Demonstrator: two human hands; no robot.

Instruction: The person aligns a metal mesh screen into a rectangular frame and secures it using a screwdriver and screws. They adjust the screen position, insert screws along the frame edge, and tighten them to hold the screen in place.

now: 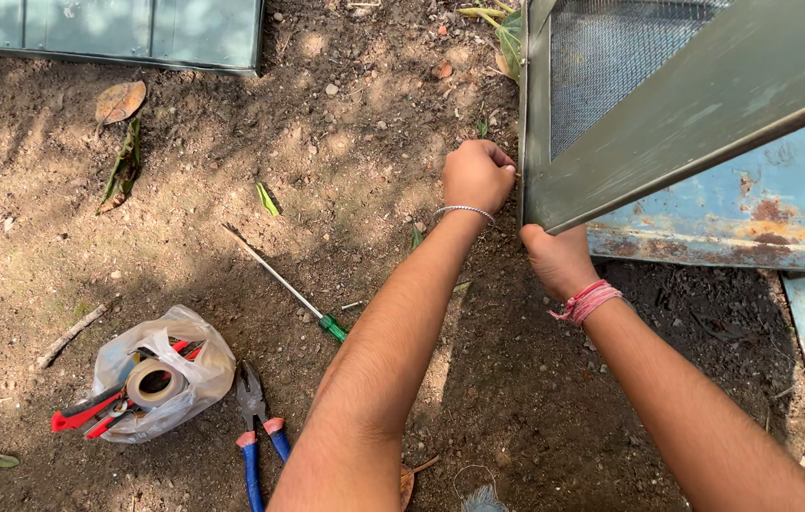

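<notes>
A grey-green metal frame [696,104] with a wire mesh panel [611,57] hangs tilted over the dirt at the upper right. My left hand [476,175], with a thin bracelet at the wrist, is curled into a fist against the frame's left upright edge. Whether anything small is pinched in its fingers cannot be seen. My right hand [559,258], with red thread around the wrist, grips the frame's lower left corner from below. Its fingers are hidden behind the metal.
A rusty blue metal box [753,213] stands behind the frame. On the soil lie a green-handled screwdriver [288,284], blue-handled pliers [255,427], and a plastic bag [160,379] holding a tape roll and red-handled tools. A green metal panel [108,33] runs along the top left.
</notes>
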